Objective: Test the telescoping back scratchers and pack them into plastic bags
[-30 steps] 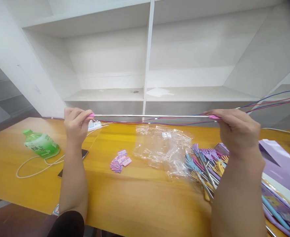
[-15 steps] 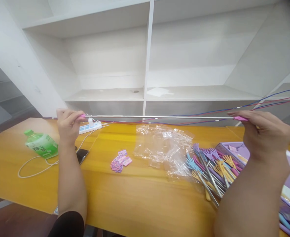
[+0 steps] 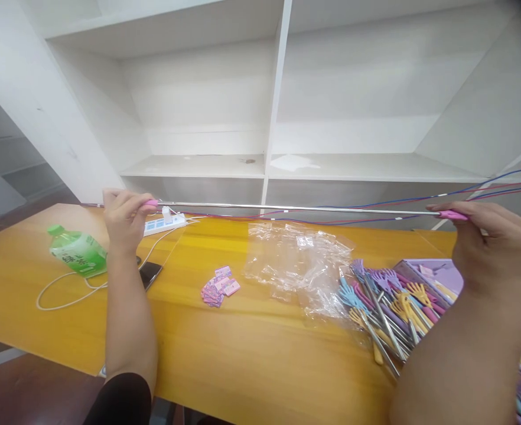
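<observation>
a: where is the rod (image 3: 296, 208) held?
b: above the table (image 3: 260, 360) — its pink ends (image 3: 453, 215) are pinched between the closed fingers of the left hand (image 3: 125, 224) and right hand (image 3: 493, 242).
a: and its handling?
b: judged light, smooth, easily bent — best gripped by the ends. clear bags (image 3: 282, 254) and hand-tipped sticks (image 3: 391, 319) are spread below; its span seems unobstructed.

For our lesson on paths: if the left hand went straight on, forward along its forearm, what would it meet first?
The left hand would probably meet the white shelf unit first, though depth is unclear.
</observation>
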A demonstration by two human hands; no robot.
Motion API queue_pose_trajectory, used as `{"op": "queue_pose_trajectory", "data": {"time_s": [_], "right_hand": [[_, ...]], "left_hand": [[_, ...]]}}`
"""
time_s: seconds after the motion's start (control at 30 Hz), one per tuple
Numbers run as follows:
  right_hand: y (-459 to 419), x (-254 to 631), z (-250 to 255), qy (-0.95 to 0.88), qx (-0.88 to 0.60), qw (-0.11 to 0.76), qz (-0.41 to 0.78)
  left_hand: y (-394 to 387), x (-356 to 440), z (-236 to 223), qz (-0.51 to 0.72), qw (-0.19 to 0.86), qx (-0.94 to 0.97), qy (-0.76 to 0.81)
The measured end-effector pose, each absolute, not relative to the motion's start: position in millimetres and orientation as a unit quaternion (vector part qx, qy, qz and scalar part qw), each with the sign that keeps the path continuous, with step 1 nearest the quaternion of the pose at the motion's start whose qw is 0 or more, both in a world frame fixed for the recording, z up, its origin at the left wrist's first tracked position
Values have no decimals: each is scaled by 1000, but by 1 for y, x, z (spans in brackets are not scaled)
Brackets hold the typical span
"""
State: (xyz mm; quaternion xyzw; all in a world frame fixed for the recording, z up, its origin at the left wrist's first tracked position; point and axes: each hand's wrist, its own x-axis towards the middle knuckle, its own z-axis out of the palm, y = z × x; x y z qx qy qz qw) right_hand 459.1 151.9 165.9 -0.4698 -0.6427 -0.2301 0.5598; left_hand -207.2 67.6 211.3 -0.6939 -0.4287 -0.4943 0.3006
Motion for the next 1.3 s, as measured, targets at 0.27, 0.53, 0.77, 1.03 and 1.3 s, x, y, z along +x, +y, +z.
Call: {"op": "queue_pose_trajectory", "data": {"time_s": [0.27, 0.53, 0.77, 1.03, 1.3], "right_hand": [[153, 459, 161, -618, -534, 550, -176], [155, 454, 167, -523, -585, 569, -247], [150, 436, 176, -485, -646, 545, -224], [158, 392, 175, -561, -587, 545, -209], [174, 393, 182, -492, -668, 522, -199]], "left_hand": [[73, -193, 215, -496, 325, -686, -422], [68, -179, 219, -495, 313, -692, -422], [74, -169, 216, -484, 322, -710, -397], [87, -128, 206, -490, 321, -716, -380], [88, -120, 204, -484, 319, -703, -411]]}}
